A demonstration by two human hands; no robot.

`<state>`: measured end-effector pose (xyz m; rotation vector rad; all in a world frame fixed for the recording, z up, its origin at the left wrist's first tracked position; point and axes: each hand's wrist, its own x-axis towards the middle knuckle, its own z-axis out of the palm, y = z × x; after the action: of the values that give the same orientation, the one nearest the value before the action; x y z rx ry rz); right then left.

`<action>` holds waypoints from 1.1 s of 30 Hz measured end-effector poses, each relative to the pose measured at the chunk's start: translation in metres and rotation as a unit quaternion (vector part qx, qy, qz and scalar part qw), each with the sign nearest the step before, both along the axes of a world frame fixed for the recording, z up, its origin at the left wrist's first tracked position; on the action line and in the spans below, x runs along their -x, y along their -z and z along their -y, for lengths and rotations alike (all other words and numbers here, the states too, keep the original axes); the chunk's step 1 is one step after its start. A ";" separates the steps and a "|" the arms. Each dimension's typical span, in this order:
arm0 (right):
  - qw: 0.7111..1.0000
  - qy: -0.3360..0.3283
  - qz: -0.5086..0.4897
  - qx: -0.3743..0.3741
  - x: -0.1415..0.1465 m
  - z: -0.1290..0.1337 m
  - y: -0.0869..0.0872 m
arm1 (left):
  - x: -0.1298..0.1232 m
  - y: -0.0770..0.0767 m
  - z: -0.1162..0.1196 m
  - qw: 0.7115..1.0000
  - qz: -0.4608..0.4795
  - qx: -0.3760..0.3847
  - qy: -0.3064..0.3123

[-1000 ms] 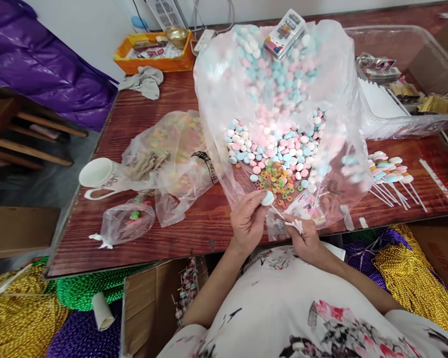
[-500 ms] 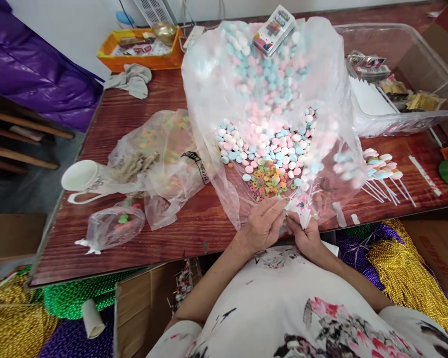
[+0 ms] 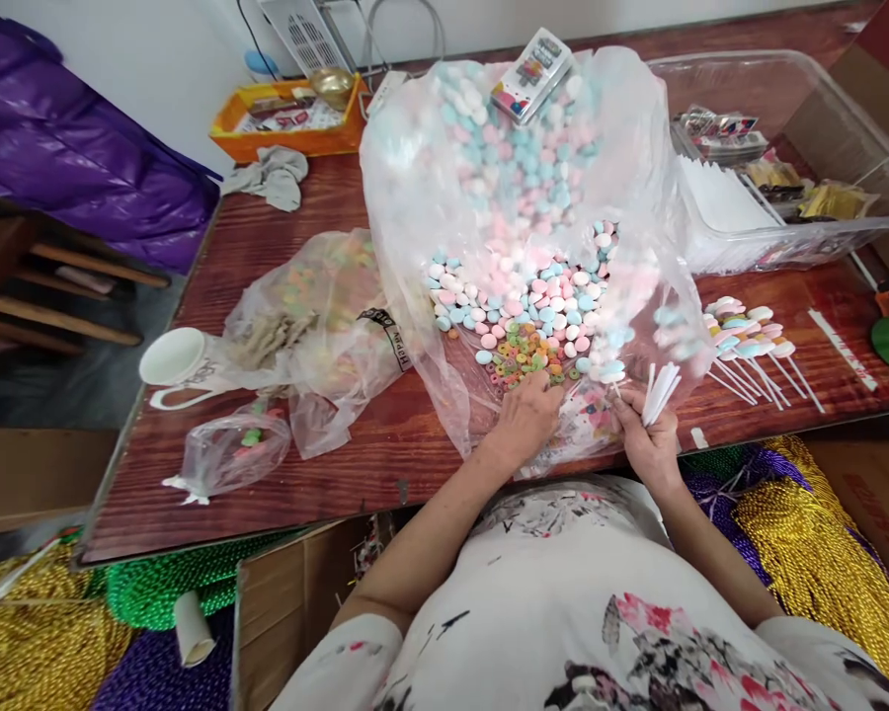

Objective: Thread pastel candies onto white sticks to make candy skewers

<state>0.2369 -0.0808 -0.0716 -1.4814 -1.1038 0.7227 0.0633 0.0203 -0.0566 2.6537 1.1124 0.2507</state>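
Observation:
My right hand (image 3: 650, 439) is closed around a bundle of white sticks (image 3: 661, 393) that fan upward. Its thumb and forefinger also pinch the end of a single stick, by pale blue and white pieces (image 3: 607, 367) on the plastic. At the near edge of a pile of small green, orange and red rings (image 3: 527, 351), my left hand (image 3: 529, 417) has its fingers curled down; whatever is between the fingertips is hidden. Behind the rings, pink, white and blue oval pieces (image 3: 555, 296) spill from a large clear plastic bag (image 3: 400, 188).
Several sticks with pastel tops (image 3: 756, 341) lie at the right, near a clear plastic bin (image 3: 792, 237). A small box (image 3: 533, 74) rests on the bag. Leftward are a white mug (image 3: 174, 357), a tied clear bag (image 3: 229, 459) and an orange tray (image 3: 288, 138).
My hands have moved apart from close together at the table edge. The left has gone forward to the rings; the right has shifted right with the sticks, now spread upright.

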 end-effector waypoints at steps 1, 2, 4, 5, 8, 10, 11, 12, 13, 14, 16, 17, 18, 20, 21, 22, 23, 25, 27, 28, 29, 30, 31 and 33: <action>1.000 0.000 0.001 0.002 0.002 0.002 0.000 | -0.001 0.000 0.000 1.000 0.000 0.001 -0.005; 1.000 -0.004 0.003 0.004 0.003 0.004 0.000 | -0.001 0.000 0.001 1.000 0.011 0.002 -0.008; 1.000 -0.021 0.011 0.010 0.006 0.007 0.002 | 0.003 0.002 0.002 0.999 0.047 0.001 -0.006; 0.999 -0.029 0.014 0.012 0.006 0.009 0.003 | 0.005 0.003 0.002 0.998 0.064 -0.002 -0.002; 0.999 -0.034 0.011 0.007 0.006 0.011 0.009 | 0.011 0.005 0.000 0.998 0.066 -0.020 0.005; 0.999 -0.036 0.007 0.004 0.007 0.011 0.014 | 0.011 0.005 -0.001 0.999 0.034 -0.038 0.006; 0.999 -0.040 0.007 0.003 0.008 0.011 0.016 | 0.009 0.004 -0.002 0.999 0.017 -0.046 0.009; 0.999 -0.045 0.009 0.003 0.010 0.011 0.017 | 0.008 0.004 -0.002 0.998 0.003 -0.054 0.013; 0.999 -0.049 0.012 0.003 0.012 0.011 0.019 | 0.007 0.004 -0.002 0.998 -0.005 -0.062 0.019; 0.999 -0.052 0.016 0.002 0.013 0.011 0.019 | 0.006 0.004 -0.002 0.997 -0.007 -0.070 0.026; 0.998 -0.054 0.025 0.002 0.014 0.011 0.020 | 0.005 0.004 -0.001 0.996 -0.001 -0.086 0.036; 0.998 -0.052 0.029 0.002 0.014 0.012 0.020 | 0.006 0.004 0.000 0.995 0.006 -0.093 0.037; 0.998 -0.048 0.032 0.001 0.014 0.012 0.020 | 0.007 0.005 0.001 0.994 0.014 -0.098 0.034; 0.998 -0.042 0.038 0.002 0.013 0.013 0.019 | 0.009 0.005 0.002 0.993 0.031 -0.106 0.029; 0.998 -0.042 0.041 0.004 0.013 0.013 0.019 | 0.010 0.005 0.002 0.993 0.037 -0.109 0.028; 0.998 -0.044 0.044 0.007 0.014 0.013 0.019 | 0.012 0.005 0.002 0.993 0.040 -0.110 0.029; 0.998 -0.048 0.046 0.010 0.014 0.013 0.020 | 0.014 0.005 0.002 0.993 0.040 -0.110 0.029; 0.997 -0.057 0.051 0.015 0.016 0.013 0.022 | 0.017 0.004 0.001 0.994 0.034 -0.102 0.030; 0.996 -0.062 0.060 0.016 0.018 0.012 0.023 | 0.019 0.002 0.001 0.996 0.030 -0.082 0.029; 0.996 -0.063 0.064 0.015 0.018 0.012 0.024 | 0.020 0.001 0.001 0.997 0.033 -0.071 0.027; 0.996 -0.063 0.068 0.014 0.019 0.011 0.024 | 0.020 -0.001 0.001 0.997 0.037 -0.061 0.022; 0.995 -0.064 0.073 0.015 0.019 0.011 0.025 | 0.020 -0.002 0.000 0.998 0.039 -0.053 0.016; 0.995 -0.065 0.077 0.016 0.020 0.010 0.025 | 0.018 -0.004 -0.001 0.998 0.038 -0.045 0.011; 0.994 -0.067 0.085 0.018 0.020 0.010 0.025 | 0.014 -0.006 -0.002 0.999 0.021 -0.031 0.006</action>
<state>0.2167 -0.0903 -0.0962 -1.5320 -1.3362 0.7216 0.0495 0.0227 -0.0505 2.6958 1.0919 0.3410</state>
